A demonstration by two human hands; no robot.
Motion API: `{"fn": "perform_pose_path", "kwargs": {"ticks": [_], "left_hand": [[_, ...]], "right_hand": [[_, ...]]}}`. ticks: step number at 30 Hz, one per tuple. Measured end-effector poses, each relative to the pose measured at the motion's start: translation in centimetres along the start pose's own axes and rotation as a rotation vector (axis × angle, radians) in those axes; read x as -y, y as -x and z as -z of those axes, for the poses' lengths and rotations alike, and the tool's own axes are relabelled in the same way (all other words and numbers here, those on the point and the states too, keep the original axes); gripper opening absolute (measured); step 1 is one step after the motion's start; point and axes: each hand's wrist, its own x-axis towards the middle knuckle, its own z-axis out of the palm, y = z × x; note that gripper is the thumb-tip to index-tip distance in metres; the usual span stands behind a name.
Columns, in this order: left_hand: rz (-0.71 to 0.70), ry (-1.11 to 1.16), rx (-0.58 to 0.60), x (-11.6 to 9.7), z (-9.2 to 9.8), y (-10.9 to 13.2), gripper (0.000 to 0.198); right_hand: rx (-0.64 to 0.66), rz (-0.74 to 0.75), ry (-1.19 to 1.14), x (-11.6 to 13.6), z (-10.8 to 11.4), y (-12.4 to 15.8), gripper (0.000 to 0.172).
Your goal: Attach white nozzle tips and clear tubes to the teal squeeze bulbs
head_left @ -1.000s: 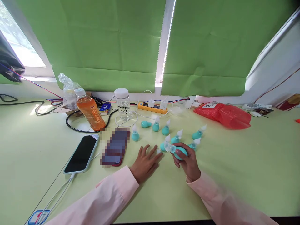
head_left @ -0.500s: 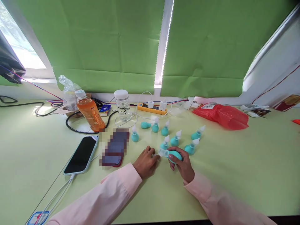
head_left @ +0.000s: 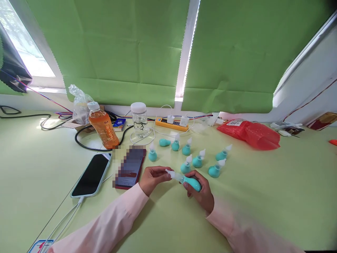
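Though glossy teal, a bulb [head_left: 193, 183] with translucent white nozzle [head_left: 174, 175]

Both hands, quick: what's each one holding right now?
Left hand: closed, pinching the white tip near its narrow end.
Right hand: closed, holding the teal bulb.

the teal bulb [head_left: 193, 183] looks smooth and glossy, its nozzle [head_left: 174, 174] translucent plastic; the red bag [head_left: 252, 134] is shiny, crinkled plastic; the desk [head_left: 265, 200] looks smooth.
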Motion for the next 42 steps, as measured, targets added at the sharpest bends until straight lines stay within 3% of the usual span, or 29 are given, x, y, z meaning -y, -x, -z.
{"fn": "perform_pose_path", "kwargs": {"ticks": [7, 14, 21, 25, 34, 42], "left_hand": [[0.148, 0.247, -0.011, 0.6, -0.2, 0.1, 0.027], [0.098, 0.135, -0.027, 0.7, -0.2, 0.3, 0.025], [-0.019, -0.106, -0.104, 0.7, -0.2, 0.5, 0.026], [-0.093, -0.239, -0.068, 0.5, -0.1, 0.5, 0.025], [-0.107, -0.291, 0.087, 0.1, 0.4, 0.1, 0.021], [-0.088, -0.261, 0.066, 0.1, 0.3, 0.2, 0.021]], "right_hand": [[-0.11, 0.218, 0.354, 0.1, -0.4, 0.7, 0.021], [-0.235, 0.188, 0.42, 0.3, -1.1, 1.4, 0.021], [-0.027, -0.067, 0.104, 0.7, -0.9, 0.8, 0.027], [0.083, -0.172, -0.099, 0.7, -0.7, 0.2, 0.03], [0.18, -0.2, -0.15, 1.0, -0.2, -0.1, 0.028], [0.173, -0.183, -0.205, 1.2, -0.4, -0.2, 0.027]]}}
